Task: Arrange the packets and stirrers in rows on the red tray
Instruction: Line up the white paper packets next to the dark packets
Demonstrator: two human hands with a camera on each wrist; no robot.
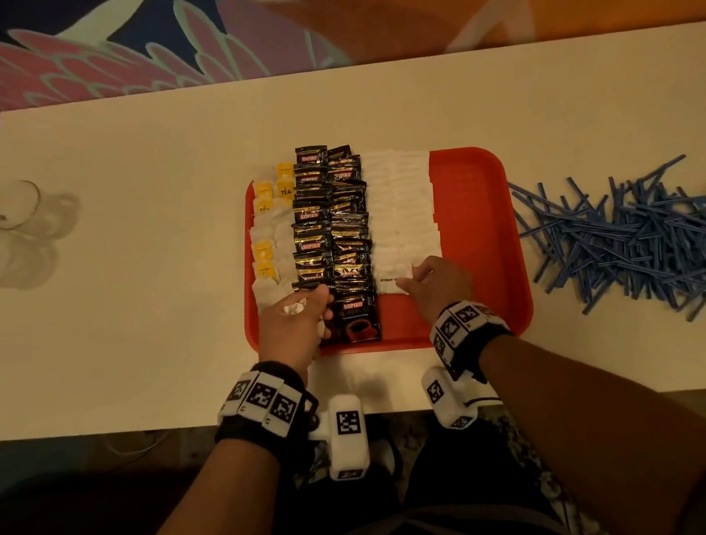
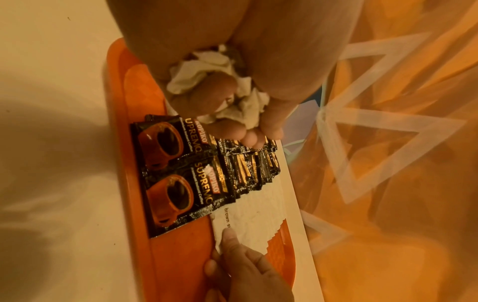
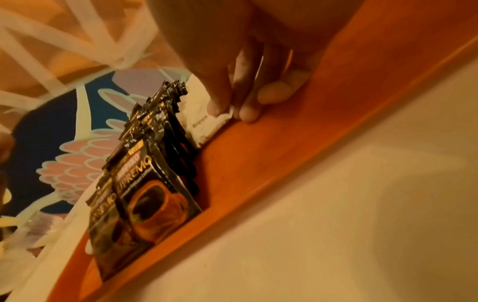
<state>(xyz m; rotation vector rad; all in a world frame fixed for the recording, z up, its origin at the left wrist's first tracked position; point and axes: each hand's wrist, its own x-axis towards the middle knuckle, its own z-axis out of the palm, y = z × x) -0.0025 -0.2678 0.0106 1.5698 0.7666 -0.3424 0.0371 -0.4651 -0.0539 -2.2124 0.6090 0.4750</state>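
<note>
A red plastic tray (image 1: 475,206) sits on the white worktop (image 1: 148,159), holding rows that run from near to far. At its left edge lie pale tea bags with yellow tags (image 1: 268,233). Beside them run two overlapping columns of black glossy coffee sachets (image 1: 330,225), and right of those two columns of white paper sugar packets (image 1: 401,207). The right strip of the tray is bare red.

The left hand (image 1: 293,324) hovers over the near left part of the tray, its fingers (image 2: 227,126) clenched around a crumpled white wad of paper (image 2: 204,67); the fingertips reach down toward the top edges of the coffee sachets, though I cannot tell whether they touch.

The right hand (image 1: 436,283) rests at the near end of the sugar columns. Its fingers (image 3: 220,106) are curled down onto the nearest white sugar packet printed "brown" (image 1: 391,282), pinning its right edge against the tray; the packet lies just beside the coffee column.

To the right of the tray, apart from it, a loose heap of dark blue flat stirrers (image 1: 639,238) lies scattered on the worktop. Far off to the left stand several clear glass cups (image 1: 19,235), clustered together near the worktop's edge. Beyond the worktop is a patterned rug in pink, navy and orange (image 1: 90,55).
</note>
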